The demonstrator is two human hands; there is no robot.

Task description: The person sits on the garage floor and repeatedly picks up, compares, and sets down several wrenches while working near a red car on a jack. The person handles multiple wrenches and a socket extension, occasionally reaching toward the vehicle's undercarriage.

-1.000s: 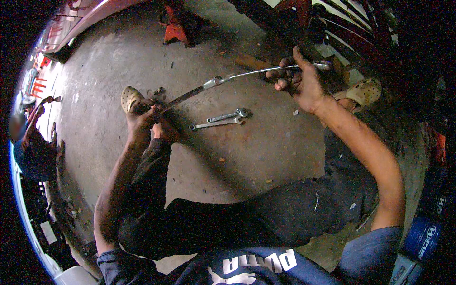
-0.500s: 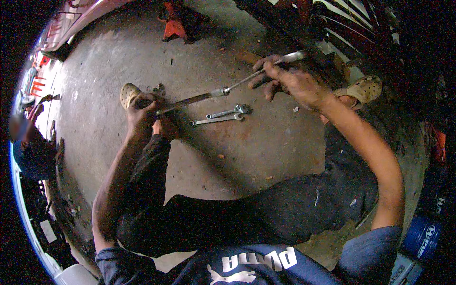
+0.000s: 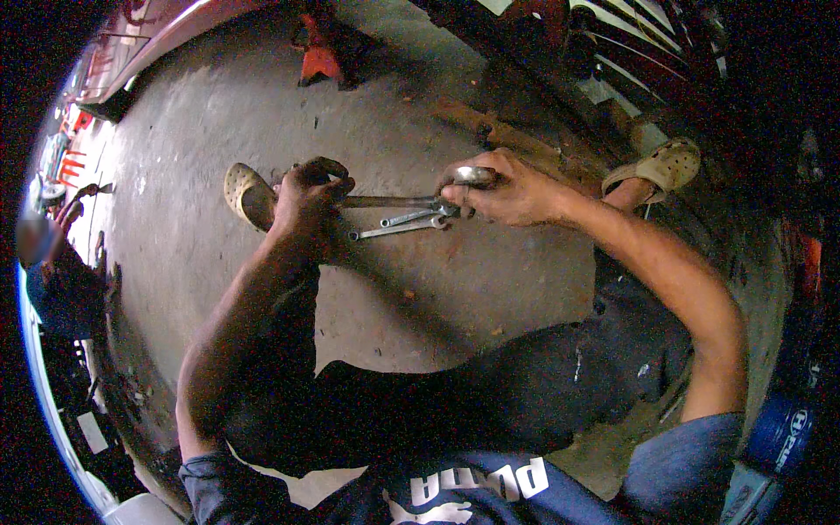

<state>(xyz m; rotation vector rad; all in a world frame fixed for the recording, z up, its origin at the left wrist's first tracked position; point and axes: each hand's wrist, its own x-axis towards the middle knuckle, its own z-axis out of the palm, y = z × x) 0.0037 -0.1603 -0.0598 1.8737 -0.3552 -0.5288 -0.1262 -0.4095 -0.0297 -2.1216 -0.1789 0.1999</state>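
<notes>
Beyond the combination wrenches, our left hand and right hand clamped a steel bar, judged stiff, best held by its ends.

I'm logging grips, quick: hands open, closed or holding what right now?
Left hand: closed, holding one end of a long metal bar.
Right hand: closed, holding a shiny metal tool.

Grey concrete floor under two wrenches, red stand
</notes>
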